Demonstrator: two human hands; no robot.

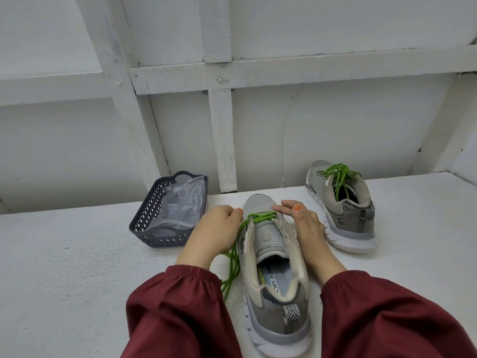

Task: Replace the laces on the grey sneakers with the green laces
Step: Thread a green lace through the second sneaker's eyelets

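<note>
A grey sneaker (273,270) lies in front of me, heel towards me and toe pointing away. A green lace (260,217) crosses its lowest eyelets near the toe, and its loose length (231,270) trails down the sneaker's left side onto the table. My left hand (211,233) pinches the lace beside the left eyelets. My right hand (303,223) rests on the sneaker's right side, its fingers pinching the lace at the front eyelets. A second grey sneaker (340,202) stands at the back right, laced in green (339,174).
A dark grey plastic basket (144,223) holding a clear plastic bag (180,202) stands at the left by the wall. The white table (77,280) ends at a white panelled wall behind. Dark red sleeves cover both my forearms.
</note>
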